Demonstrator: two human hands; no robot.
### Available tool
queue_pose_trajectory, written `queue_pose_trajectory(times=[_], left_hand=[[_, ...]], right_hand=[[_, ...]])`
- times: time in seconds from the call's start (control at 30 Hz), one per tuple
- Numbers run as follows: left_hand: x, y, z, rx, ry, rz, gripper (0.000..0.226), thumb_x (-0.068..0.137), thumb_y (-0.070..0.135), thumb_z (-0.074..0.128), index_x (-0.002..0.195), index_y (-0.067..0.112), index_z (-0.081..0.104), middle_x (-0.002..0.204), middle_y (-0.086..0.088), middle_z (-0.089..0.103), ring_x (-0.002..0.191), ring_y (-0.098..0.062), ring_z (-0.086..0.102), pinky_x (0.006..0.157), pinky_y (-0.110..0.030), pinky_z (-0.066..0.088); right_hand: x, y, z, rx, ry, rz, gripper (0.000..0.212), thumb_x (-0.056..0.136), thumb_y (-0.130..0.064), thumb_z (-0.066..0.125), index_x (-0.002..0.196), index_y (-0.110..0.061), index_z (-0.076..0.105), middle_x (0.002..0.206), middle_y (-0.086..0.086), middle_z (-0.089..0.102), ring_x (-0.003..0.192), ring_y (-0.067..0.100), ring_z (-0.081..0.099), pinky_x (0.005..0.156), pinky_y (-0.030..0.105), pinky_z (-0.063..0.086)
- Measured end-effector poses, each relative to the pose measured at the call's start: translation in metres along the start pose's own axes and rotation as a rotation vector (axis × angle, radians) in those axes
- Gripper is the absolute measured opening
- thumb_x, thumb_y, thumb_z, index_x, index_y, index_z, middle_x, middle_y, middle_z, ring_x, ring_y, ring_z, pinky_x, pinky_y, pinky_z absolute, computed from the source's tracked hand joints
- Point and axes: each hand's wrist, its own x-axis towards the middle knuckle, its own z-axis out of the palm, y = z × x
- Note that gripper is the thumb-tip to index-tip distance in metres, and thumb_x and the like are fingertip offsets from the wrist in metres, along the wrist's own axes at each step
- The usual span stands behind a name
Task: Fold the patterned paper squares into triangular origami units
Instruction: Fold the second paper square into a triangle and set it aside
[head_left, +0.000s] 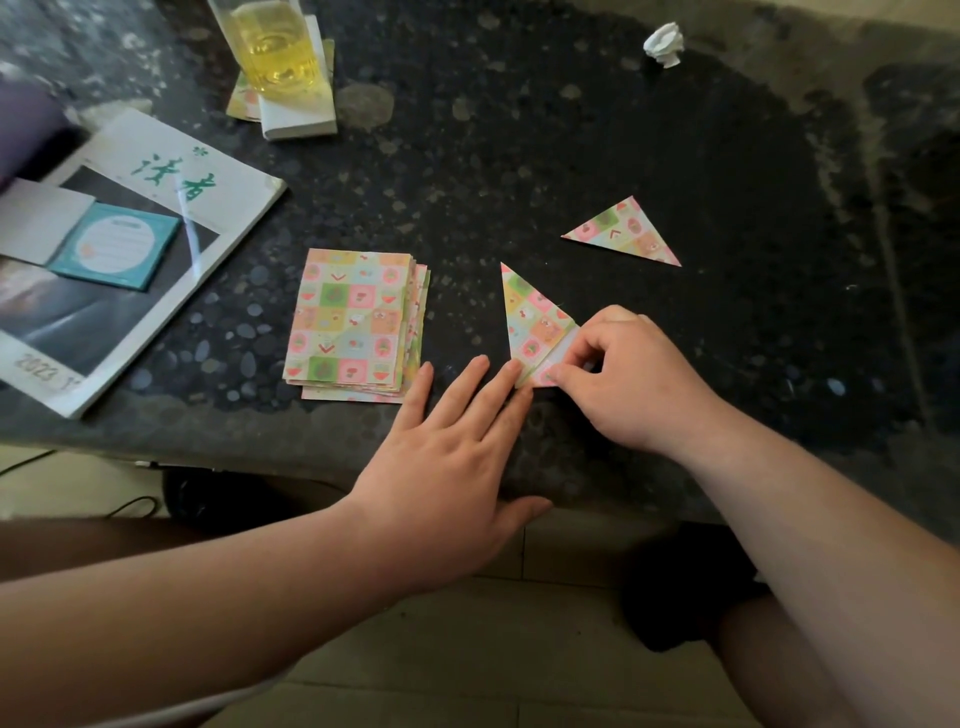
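Two hands work on the dark table (519, 171): left hand (447, 447) flat and straight, pinning the half-folded unit (530, 317) at its 7 o'clock edge; right hand (628, 384) pinching its 5 o'clock flap. Stack of squares (348, 322) lies at the unit's 9 o'clock, a finished triangle (628, 234) at 2 o'clock. If the pinning hand slides, the crease likely skews.

One wide-angle camera, worn on the head, is looking forward and steeply down from close above the dark stone table (519, 156), which is filling the upper frame. The left hand (447, 441) and right hand (634, 384) are sitting near centre, with floor tiles (467, 649) showing below.
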Motion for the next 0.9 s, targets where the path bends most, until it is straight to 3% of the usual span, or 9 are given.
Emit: queue_pose_trajectory(times=[0.17,0.53,0.9], left_hand=[[0.0024,0.0012,-0.0027,-0.011,-0.01,-0.021,0.091,0.091,0.076,0.027,0.159,0.015,0.03,0.166,-0.003,0.028,0.155,-0.026,0.019,0.122,-0.06,0.021],[0.0022,0.0021,-0.0028,-0.008,-0.043,-0.026,0.094,0.091,0.078,0.021,0.163,0.017,0.018,0.17,-0.001,0.014,0.157,-0.023,0.005,0.124,-0.059,0.012],[0.0015,0.0038,-0.0025,-0.004,-0.032,-0.021,0.092,0.091,0.076,0.025,0.16,0.014,0.029,0.167,-0.005,0.025,0.156,-0.027,0.016,0.121,-0.061,0.021]], right_hand=[[-0.0004,-0.0011,-0.0002,-0.003,-0.003,0.002,0.025,0.092,-0.036,0.075,0.071,-0.029,0.064,0.107,-0.01,0.055,0.112,0.014,0.051,0.098,0.043,0.051],[-0.0008,0.0007,0.0035,0.012,0.031,0.0,0.023,0.092,-0.036,0.073,0.073,-0.029,0.063,0.102,-0.013,0.054,0.109,0.013,0.051,0.1,0.044,0.049],[0.0001,0.0002,0.0035,0.0,0.027,0.007,0.022,0.093,-0.035,0.073,0.074,-0.028,0.064,0.105,-0.012,0.055,0.11,0.013,0.051,0.1,0.044,0.05]])
